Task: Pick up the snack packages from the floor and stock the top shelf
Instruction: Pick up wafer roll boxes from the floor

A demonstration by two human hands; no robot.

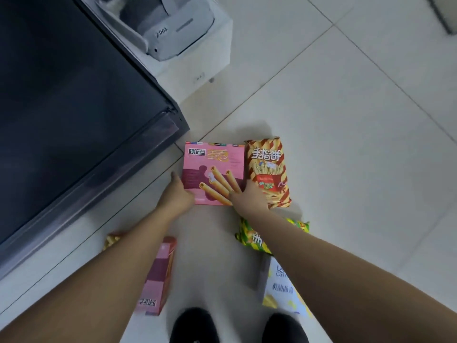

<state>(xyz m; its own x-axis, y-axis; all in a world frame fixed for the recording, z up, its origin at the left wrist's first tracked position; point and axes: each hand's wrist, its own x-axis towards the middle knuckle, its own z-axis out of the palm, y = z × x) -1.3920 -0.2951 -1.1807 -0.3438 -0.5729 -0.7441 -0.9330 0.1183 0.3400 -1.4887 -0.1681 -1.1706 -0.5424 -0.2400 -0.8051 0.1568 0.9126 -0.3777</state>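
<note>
— How many snack packages are on the floor?
— Five that I can make out: two boxes and three bags. One pink box (pixel 212 169) lies flat and face up near the corner of the dark cabinet (pixel 74 107). The second pink box (pixel 159 276) lies nearer the person, beside the left forearm. A red striped bag (pixel 268 173) lies just beside the first box's right edge. A green and yellow bag (pixel 249 240) is half hidden under the right forearm, and a white and yellow bag (pixel 282 290) lies near the right shoe.
— And the hands?
— The left hand (pixel 176 194) is at the flat box's left edge, thumb straight along it. The right hand (pixel 249 196) is over its lower right corner. Whether either hand's fingers have hold of the box, I cannot tell.
— The room?
— A pale tiled floor (pixel 346 120), two black shoes (pixel 194 325) at the bottom, and a white box (pixel 197 70) carrying a grey headset (pixel 173 33) beyond the cabinet
</note>
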